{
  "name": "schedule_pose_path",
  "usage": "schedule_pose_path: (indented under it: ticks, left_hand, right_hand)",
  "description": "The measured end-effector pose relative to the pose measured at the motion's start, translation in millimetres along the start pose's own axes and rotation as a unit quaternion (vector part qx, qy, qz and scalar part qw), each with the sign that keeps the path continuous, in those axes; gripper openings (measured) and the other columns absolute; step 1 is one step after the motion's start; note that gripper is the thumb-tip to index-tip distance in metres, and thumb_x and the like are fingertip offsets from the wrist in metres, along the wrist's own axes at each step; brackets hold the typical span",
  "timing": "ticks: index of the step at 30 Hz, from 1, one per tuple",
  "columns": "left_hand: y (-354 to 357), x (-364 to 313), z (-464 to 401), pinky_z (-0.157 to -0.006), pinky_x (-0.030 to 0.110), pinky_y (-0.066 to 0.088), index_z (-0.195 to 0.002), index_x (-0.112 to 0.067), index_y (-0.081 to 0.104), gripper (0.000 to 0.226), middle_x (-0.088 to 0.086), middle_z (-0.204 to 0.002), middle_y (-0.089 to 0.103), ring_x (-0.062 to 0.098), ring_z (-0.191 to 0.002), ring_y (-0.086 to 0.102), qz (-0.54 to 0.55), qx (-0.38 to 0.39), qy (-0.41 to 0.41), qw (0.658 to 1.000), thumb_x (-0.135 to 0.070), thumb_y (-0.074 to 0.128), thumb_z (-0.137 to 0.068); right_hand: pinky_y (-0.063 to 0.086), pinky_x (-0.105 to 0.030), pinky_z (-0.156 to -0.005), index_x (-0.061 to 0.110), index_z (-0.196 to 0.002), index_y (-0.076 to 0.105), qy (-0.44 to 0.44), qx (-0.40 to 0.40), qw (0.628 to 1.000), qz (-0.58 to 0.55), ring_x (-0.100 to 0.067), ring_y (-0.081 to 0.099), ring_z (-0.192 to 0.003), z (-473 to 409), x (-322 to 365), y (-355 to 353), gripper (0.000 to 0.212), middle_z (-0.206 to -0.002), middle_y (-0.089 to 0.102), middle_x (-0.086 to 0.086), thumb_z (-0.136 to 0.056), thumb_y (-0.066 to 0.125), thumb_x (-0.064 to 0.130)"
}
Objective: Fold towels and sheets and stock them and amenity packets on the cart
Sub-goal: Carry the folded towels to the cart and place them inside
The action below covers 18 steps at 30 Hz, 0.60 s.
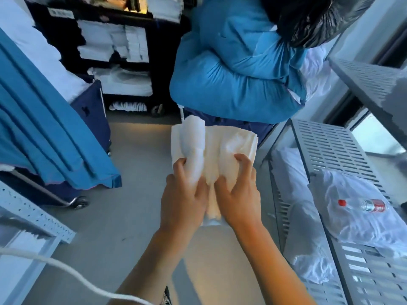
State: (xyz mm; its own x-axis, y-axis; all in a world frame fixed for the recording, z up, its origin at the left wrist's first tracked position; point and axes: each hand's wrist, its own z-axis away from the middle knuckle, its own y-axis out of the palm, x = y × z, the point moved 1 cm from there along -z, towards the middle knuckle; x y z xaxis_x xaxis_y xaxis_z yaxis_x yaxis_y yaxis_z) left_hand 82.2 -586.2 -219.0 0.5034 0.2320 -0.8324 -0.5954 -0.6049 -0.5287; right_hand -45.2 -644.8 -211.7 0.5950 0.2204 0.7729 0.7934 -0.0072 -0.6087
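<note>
Evidently the folding step is in hand: both hands hold a small white towel (pixel 209 148) in the air above the floor (pixel 132 172), partway between flat and folded. The left hand (pixel 184 192) has its fingers curled round a bunched roll of cloth that stands up beyond its knuckles, while the right hand (pixel 239 190) pinches a layered fold just beside it, thumb and fingertips dug into the fabric. The two grips sit close together, almost touching, and the rest of the towel fans out past the fingers, with a short tail hanging below the palms toward the wrists. Well beyond the grip, to its left, stands the dark cart (pixel 110 62), its shelves already carrying stacks of white linen. A blue bundle (pixel 237 73) looms straight ahead of the fingers, and a slatted shelf (pixel 330 150) runs along to the right of the right hand, bearing a plastic bag and a bottle (pixel 363 205). The next move probably calls for evening out the bunched roll under the left hand, bringing the edges together into a neat square, and then carrying it forward and left to the cart. The loose layers could slip apart if either grip relaxes early.
</note>
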Motion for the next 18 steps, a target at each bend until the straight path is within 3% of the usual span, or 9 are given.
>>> schedule_pose_path:
  ticks: [3,10,18]
  left_hand:
    - [-13.2,11.7,-53.0,-0.07,0.031,0.042,-0.134,-0.036,0.036,0.051,-0.003,-0.104,0.054,0.017,-0.08,0.052,0.005,-0.006,0.0,1.0,-0.046,0.061,-0.091]
    - [-53.6,40.3,-147.7,-0.076,0.038,0.055,-0.137,-0.034,0.035,0.054,0.001,-0.11,0.056,0.023,-0.089,0.062,0.011,-0.035,-0.008,0.999,-0.045,0.064,-0.092]
    - [-89.6,77.9,-234.9,-0.073,0.032,0.043,-0.137,-0.033,0.038,0.054,0.001,-0.11,0.058,0.017,-0.084,0.055,0.008,-0.102,-0.029,0.994,-0.042,0.064,-0.091]
  right_hand:
    - [0.056,-0.048,-0.073,0.052,-0.134,0.027,-0.004,-0.005,1.0,0.001,-0.031,0.063,-0.081,-36.1,28.7,32.9,0.055,-0.141,0.043,0.009,-0.087,0.054,0.045]
    - [0.044,-0.038,-0.069,0.051,-0.133,0.03,-0.037,0.0,0.999,-0.002,-0.029,0.06,-0.079,-102.6,87.1,108.1,0.056,-0.136,0.045,0.01,-0.082,0.053,0.047]
    - [0.053,-0.044,-0.069,0.051,-0.135,0.03,-0.082,0.062,0.994,-0.026,-0.023,0.06,-0.079,-168.2,142.4,187.3,0.059,-0.133,0.043,0.01,-0.082,0.055,0.045]
